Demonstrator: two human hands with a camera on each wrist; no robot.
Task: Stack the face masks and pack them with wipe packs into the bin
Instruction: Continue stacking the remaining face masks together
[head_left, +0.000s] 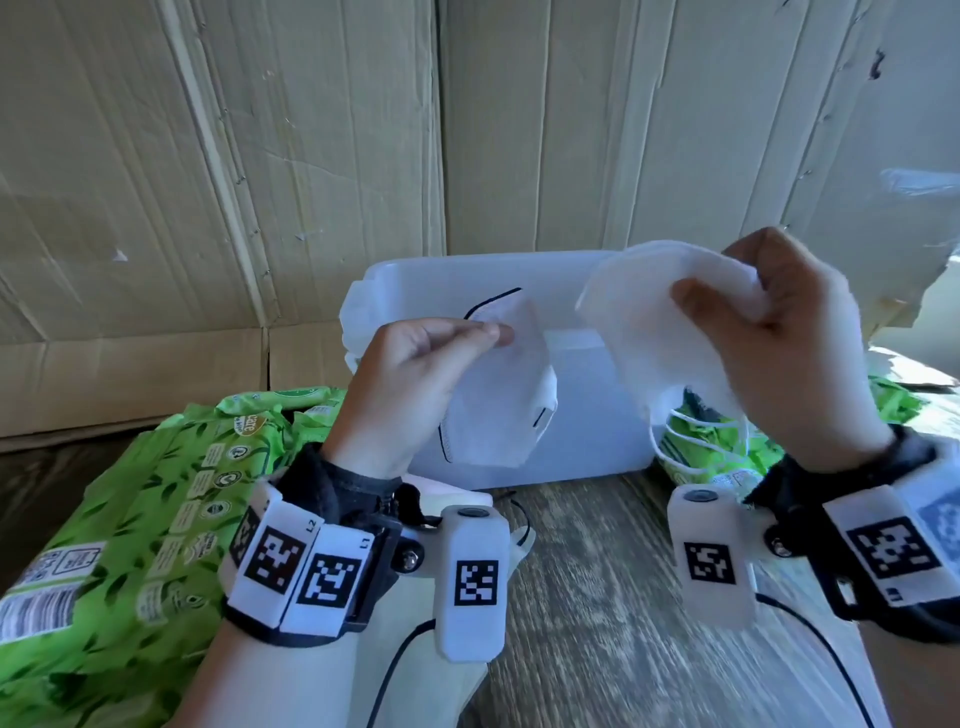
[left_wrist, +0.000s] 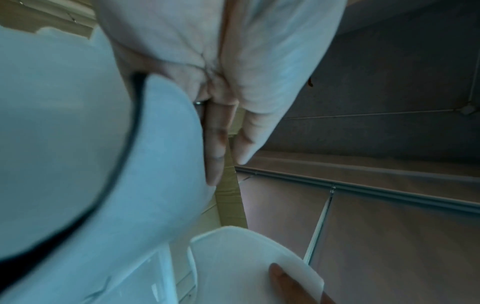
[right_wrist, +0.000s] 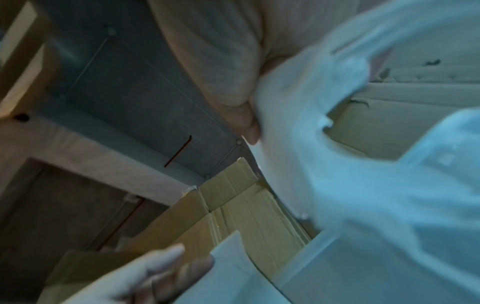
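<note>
Here, left hand (head_left: 410, 384) pinches a black-edged face mask (head_left: 498, 395). Right hand (head_left: 789, 343) grips a white mask (head_left: 649, 322). Both held above the bin (head_left: 441, 280).

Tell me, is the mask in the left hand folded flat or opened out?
Folded flat. The black-edged mask hangs as one flat panel pinched at its top by the left hand.
</note>
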